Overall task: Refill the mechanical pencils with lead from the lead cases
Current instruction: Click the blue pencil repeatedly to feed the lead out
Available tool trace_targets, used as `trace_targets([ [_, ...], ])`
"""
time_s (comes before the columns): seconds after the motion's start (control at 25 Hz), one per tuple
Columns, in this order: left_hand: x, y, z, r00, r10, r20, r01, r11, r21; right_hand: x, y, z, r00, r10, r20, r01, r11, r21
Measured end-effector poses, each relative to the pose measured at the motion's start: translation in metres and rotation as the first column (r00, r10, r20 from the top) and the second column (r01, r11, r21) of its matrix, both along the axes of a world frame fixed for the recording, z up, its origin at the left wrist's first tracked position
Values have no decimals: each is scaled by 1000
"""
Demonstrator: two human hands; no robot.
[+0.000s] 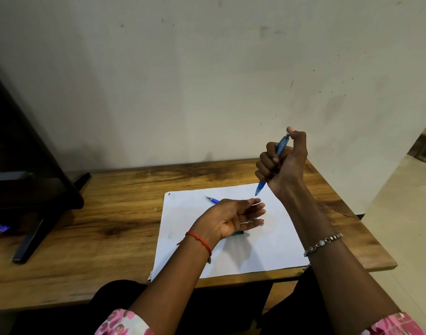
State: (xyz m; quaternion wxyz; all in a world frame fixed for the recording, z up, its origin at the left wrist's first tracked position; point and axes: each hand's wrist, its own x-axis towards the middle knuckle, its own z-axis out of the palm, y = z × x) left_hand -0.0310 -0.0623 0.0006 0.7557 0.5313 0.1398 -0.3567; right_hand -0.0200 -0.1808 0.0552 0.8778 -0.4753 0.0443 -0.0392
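Note:
My right hand [280, 160] is raised above the table, fisted around a blue mechanical pencil [280, 147] with the tip pointing down and my thumb pressing on its top end. Below it my left hand [233, 218] hovers palm up with the fingers stretched out and nothing visible in it. A second blue mechanical pencil [213, 200] lies on the white sheet of paper [267, 250], mostly hidden behind my left hand. A teal object [238, 233], possibly a lead case, peeks out under that hand.
The paper lies on a wooden table [110, 213] set against a pale wall. A dark monitor with its stand [33, 189] occupies the table's left side. The table's right edge drops to a tiled floor [405, 213].

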Motion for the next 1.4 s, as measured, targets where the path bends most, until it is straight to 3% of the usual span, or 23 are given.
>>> trace_targets([
  [1.4, 0, 2, -3, 999, 12, 46, -10, 999, -38, -2, -3, 1, 1000, -9, -23, 8, 999, -42],
])
